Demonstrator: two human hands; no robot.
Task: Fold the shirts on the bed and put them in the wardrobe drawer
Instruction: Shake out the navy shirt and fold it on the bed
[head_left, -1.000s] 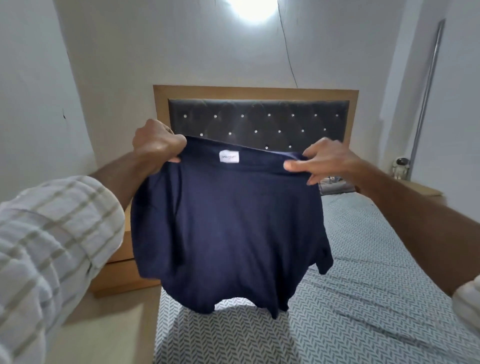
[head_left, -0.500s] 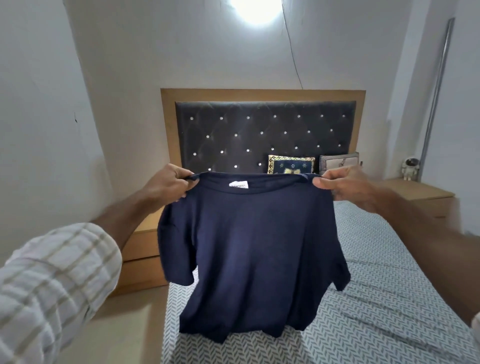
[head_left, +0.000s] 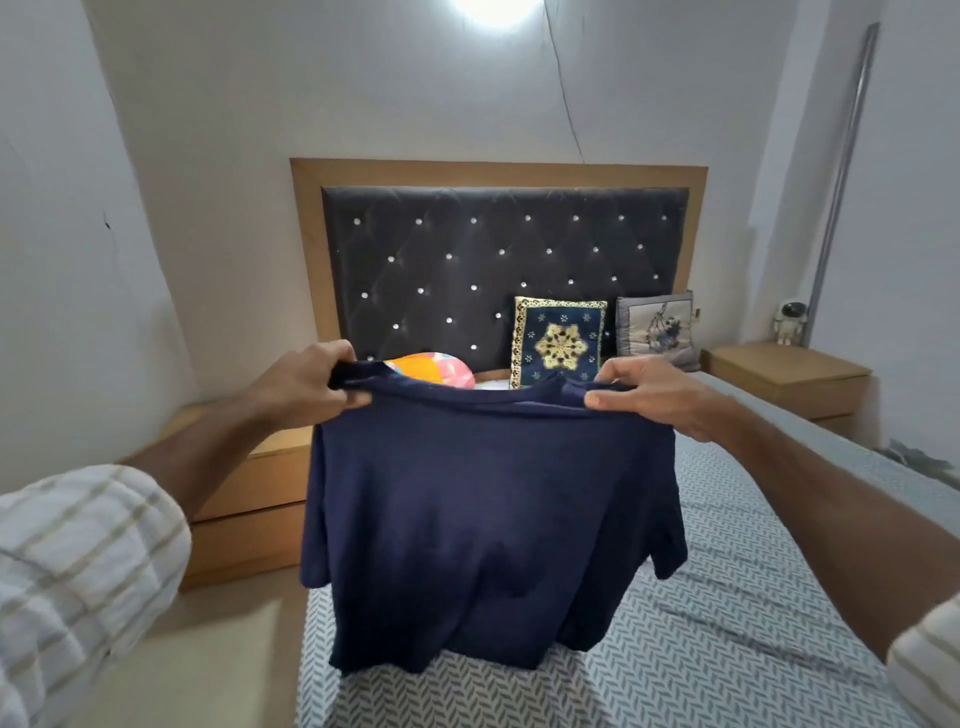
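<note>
Navy shirt (head_left: 483, 519): you've lowered it, hem now touching the bed (head_left: 727, 649), left hand (head_left: 306, 387) and right hand (head_left: 654, 397) pinching its shoulders, ready to lay flat

White sleeves (head_left: 78, 577) with beige stripes; rolled up

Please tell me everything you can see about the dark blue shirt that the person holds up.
The shirt is plain navy, of soft knit cloth, with short sleeves and a round neck. It hangs unfolded and upright, spread wide. The left hand and the right hand each grip one shoulder. Its lower hem seems to touch the patterned bed and bunches a little there.
</note>
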